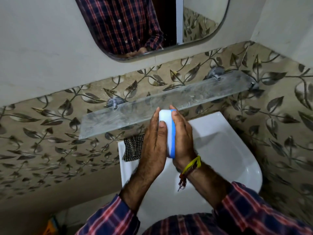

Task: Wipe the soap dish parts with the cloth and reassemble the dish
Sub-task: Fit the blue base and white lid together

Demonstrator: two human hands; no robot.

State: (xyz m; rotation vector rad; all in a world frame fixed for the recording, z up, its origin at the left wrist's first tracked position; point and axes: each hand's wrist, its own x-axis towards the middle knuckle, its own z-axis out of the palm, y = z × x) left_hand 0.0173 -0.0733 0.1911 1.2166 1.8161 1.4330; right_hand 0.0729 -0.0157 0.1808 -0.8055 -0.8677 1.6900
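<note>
The soap dish (166,133) is held upright on its edge above the sink, with its white part on the left and its blue part (173,133) on the right, pressed together. My left hand (155,141) grips the white side, its thumb lying over the near edge. My right hand (182,138) grips the blue side, fingers reaching up past the top. The checked cloth (133,148) lies on the sink's back left rim, partly hidden by my left hand.
A white sink (237,150) is below my hands. A frosted glass shelf (135,114) on metal brackets runs along the leaf-patterned tiled wall just beyond the dish. A mirror (152,22) hangs above it.
</note>
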